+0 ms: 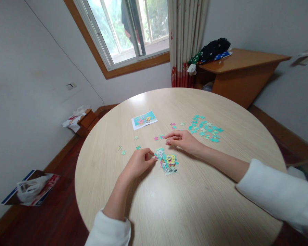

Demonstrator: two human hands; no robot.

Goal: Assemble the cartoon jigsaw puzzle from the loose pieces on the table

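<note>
A partly joined jigsaw puzzle [170,160] with cartoon figures, one of them a yellow square character, lies flat on the table. At its left edge my left hand [140,163] pinches a small pink puzzle piece [156,156] between thumb and fingertips, touching or very near the joined part. Just above the puzzle hovers my right hand [186,141], its fingers loosely bent and a gap at the thumb; no held piece shows. Close to its fingertips lie a pink piece [156,138] and a teal-and-pink piece [161,137].
The round wooden table [195,201] carries a spread of teal pieces [205,128] at right and a few loose pieces [123,152] at left. A printed reference picture [144,120] lies farther back. A brown desk [246,61] with cloth on it stands behind.
</note>
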